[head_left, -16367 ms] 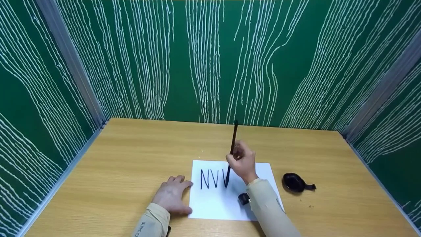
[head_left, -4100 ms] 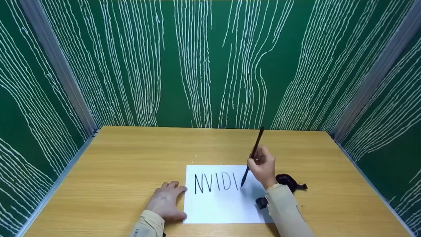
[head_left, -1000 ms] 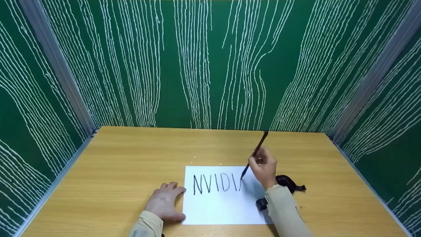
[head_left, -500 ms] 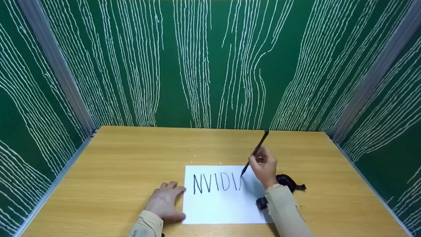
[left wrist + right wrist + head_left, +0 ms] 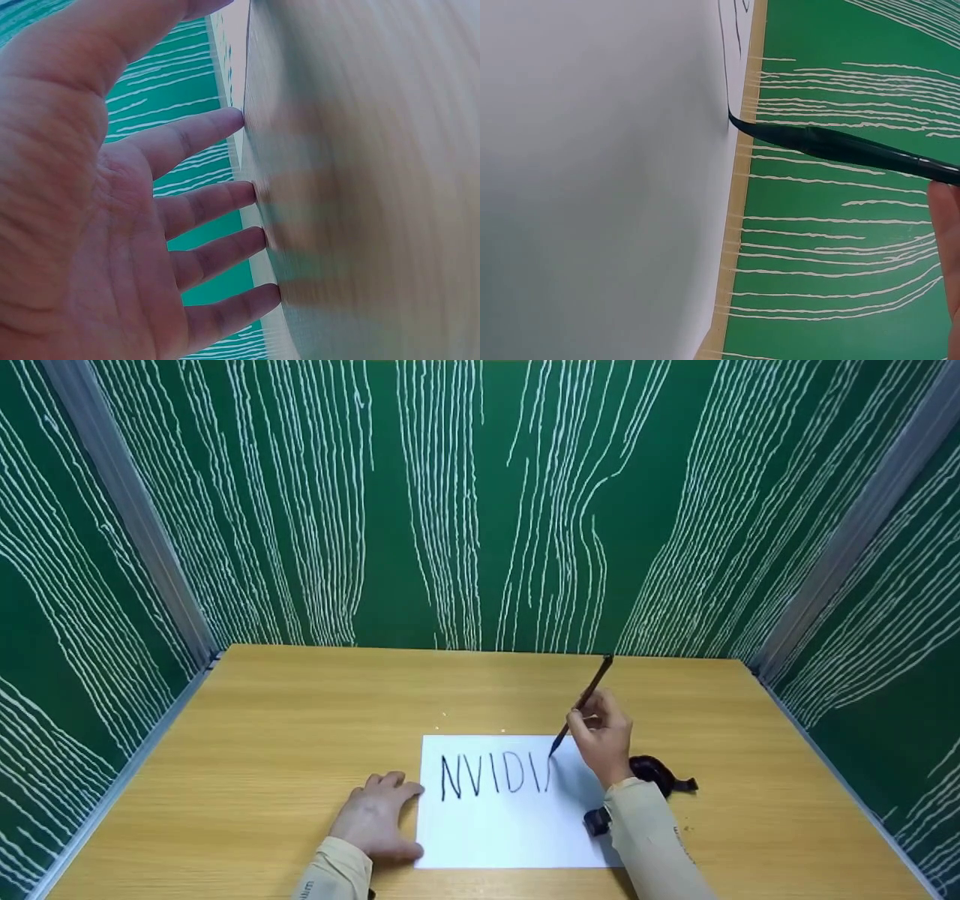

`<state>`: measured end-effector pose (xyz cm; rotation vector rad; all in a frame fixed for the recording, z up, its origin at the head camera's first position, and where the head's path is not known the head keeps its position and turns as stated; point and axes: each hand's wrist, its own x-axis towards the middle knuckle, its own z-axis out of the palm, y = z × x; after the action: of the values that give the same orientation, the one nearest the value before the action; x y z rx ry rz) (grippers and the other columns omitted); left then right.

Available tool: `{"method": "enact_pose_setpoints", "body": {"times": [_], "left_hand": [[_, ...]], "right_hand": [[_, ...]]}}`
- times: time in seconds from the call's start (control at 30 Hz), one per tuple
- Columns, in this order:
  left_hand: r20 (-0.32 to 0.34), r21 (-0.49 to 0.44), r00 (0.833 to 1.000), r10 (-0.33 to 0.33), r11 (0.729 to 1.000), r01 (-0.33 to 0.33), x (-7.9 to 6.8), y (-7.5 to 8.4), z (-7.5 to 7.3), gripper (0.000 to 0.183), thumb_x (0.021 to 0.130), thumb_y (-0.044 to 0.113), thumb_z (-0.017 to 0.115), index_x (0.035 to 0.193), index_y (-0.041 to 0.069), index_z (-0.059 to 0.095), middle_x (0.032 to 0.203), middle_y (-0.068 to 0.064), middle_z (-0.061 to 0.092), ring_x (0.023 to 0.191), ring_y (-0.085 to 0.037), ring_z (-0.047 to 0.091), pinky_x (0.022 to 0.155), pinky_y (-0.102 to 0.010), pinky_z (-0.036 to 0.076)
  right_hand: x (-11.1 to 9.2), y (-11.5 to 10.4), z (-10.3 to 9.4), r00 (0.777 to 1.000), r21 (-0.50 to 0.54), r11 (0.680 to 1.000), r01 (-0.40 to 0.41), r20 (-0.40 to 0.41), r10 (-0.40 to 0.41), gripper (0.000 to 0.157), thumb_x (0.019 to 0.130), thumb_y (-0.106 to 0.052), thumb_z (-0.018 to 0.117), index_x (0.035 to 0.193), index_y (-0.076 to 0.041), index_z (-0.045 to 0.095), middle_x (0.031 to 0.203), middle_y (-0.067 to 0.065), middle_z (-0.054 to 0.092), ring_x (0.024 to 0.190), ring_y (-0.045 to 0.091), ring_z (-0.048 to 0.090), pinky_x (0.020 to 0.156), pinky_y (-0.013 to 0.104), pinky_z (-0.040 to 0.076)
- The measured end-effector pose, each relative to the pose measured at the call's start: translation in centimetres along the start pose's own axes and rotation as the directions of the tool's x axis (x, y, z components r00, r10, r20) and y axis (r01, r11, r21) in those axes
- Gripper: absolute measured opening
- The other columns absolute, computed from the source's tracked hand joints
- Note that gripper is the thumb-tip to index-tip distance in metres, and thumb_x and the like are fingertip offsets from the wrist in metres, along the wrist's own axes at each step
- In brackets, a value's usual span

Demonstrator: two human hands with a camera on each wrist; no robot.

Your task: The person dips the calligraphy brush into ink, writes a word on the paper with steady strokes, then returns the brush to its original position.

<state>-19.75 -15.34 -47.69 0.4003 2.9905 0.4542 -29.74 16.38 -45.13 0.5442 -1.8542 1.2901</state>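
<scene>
Dark green wall panels (image 5: pixel 480 495) streaked with wavy white vertical lines fill the upper frame. Below lies a light wood-grain tabletop (image 5: pixel 285 735). At lower centre, a white paper sheet (image 5: pixel 510 832) bears black lettering (image 5: pixel 495 775); a black brush (image 5: pixel 581 709) and black ink dish (image 5: pixel 656 771) sit lower right, beside beige sleeves (image 5: pixel 652 847).

From my remote seat I see two bare hands, the left hand (image 5: pixel 373 819) and the right hand (image 5: pixel 604 737), each coming out of a long beige sleeve. The left sleeve (image 5: pixel 335 873) carries small dark lettering near its cuff, too small for me to read. The right sleeve (image 5: pixel 651 847) has faint print along its outer side, and a small black device (image 5: pixel 597 821) sits strapped at that wrist.
</scene>
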Motion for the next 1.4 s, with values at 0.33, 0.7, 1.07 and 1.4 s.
{"method": "enact_pose_setpoints", "body": {"times": [0.33, 0.7, 1.07, 1.4], "left_hand": [[-0.007, 0.002, 1.0, 0.003, 1.0, -0.003, 0.0, 0.0, 0.0, 0.084, 0.049, 0.054, 0.071, 0.123, 0.024, 0.048, 0.13, -0.011, 0.042, 0.116, -0.033, 0.038, 0.091, -0.056, 0.034], [0.002, -0.002, 1.0, -0.004, 1.0, 0.004, 0.0, 0.0, 0.0, 0.085, 0.049, 0.055, 0.071, 0.124, 0.025, 0.047, 0.131, -0.01, 0.041, 0.116, -0.034, 0.038, 0.091, -0.056, 0.034], [-0.028, -0.017, 1.0, 0.011, 1.0, -0.011, -0.1, -0.1, 0.0, 0.081, 0.05, 0.049, 0.072, 0.122, 0.023, 0.049, 0.13, -0.011, 0.042, 0.116, -0.033, 0.038, 0.091, -0.056, 0.034], [-0.012, -0.02, 1.0, 0.005, 1.0, -0.006, -0.1, -0.1, 0.0, 0.082, 0.05, 0.051, 0.072, 0.123, 0.024, 0.048, 0.13, -0.01, 0.042, 0.116, -0.033, 0.038, 0.091, -0.056, 0.034]], "right_hand": [[-0.4, 2.5, 0.2, 0.998, -0.049, 0.997, -0.066, 0.001, 0.066, 0.021, 0.072, 0.005, 0.055, 0.088, -0.007, 0.053, 0.068, 0.004, 0.056, 0.062, 0.011, 0.058, 0.049, 0.017, 0.049], [-0.4, 2.4, 0.1, 0.992, -0.08, 0.989, -0.121, 0.018, 0.122, 0.015, 0.076, -0.001, 0.056, 0.089, -0.009, 0.052, 0.072, 0.002, 0.057, 0.066, 0.009, 0.057, 0.053, 0.016, 0.049], [-0.3, 2.5, 0.0, 0.992, -0.083, 0.989, -0.12, 0.029, 0.123, 0.018, 0.077, -0.004, 0.055, 0.092, -0.015, 0.052, 0.071, -0.006, 0.055, 0.065, 0.007, 0.058, 0.052, 0.018, 0.05], [-0.2, 2.1, -0.1, 0.994, -0.095, 0.99, -0.103, 0.032, 0.106, 0.018, 0.077, -0.001, 0.057, 0.091, -0.012, 0.053, 0.072, 0.0, 0.057, 0.064, 0.009, 0.057, 0.051, 0.016, 0.049]]}}
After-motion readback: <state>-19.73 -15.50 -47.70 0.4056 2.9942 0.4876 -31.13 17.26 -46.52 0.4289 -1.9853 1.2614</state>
